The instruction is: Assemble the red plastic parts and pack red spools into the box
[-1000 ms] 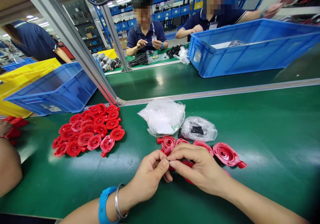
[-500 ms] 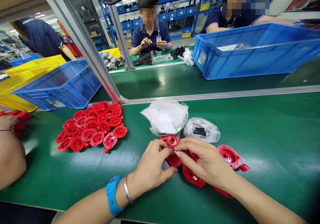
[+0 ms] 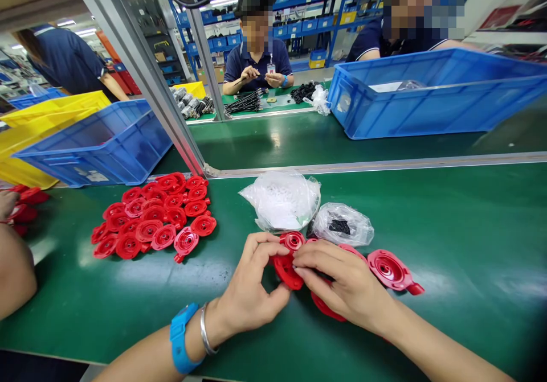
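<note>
My left hand (image 3: 256, 285) wears a blue band and a silver bangle, and its thumb and fingers close around the rim of a round red plastic housing (image 3: 287, 272) on the green table. My right hand (image 3: 346, 285) has thumb and forefinger pinched together over that housing's right side; a tiny dark spot shows at the fingertips, too small to name. Another red housing (image 3: 292, 239) lies just behind. More are partly hidden under my right hand, and one with a spout (image 3: 391, 270) rests to its right.
Beyond my hands lie a clear bag of small white pieces (image 3: 284, 200) and a bag with black pieces (image 3: 342, 225). Many red housings (image 3: 149, 214) cover the table at left, near another person's arm (image 3: 15, 274). A metal post (image 3: 141, 69) and blue bins (image 3: 427, 109) stand behind.
My left hand has shifted slightly left and its fingers have spread wider around the housing's rim. My right hand has moved a little left, still pinching over it.
</note>
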Demonstrator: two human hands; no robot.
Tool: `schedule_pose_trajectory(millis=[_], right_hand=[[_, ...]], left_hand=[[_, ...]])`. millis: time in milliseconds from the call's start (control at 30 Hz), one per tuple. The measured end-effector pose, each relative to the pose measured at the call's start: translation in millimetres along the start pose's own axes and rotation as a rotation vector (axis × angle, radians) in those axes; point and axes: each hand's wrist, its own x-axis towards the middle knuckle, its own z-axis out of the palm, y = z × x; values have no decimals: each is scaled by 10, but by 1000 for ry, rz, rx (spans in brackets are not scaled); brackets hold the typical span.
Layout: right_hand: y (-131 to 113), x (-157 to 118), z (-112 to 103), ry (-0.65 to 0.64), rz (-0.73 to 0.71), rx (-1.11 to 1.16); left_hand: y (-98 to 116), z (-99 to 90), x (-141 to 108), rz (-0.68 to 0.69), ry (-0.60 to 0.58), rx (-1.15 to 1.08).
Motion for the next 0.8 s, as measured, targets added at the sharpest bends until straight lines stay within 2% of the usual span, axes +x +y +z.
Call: schedule_pose_trajectory(millis=[100, 233, 567, 700, 800], right_hand=[[-45, 20, -25, 46, -37, -7], [-76, 19, -33, 47, -59, -21], [-124, 3, -58, 46, -87, -40], [-132, 3, -32, 47, -53, 8], [-114, 4, -47, 31, 29, 63]], left_hand=[[-3, 16, -45, 39, 4, -50], [-9, 33, -66, 60, 3, -108], [66, -49, -27, 223, 29, 68], [83, -61, -48, 186, 12, 74], [97, -53, -51, 34, -27, -24]])
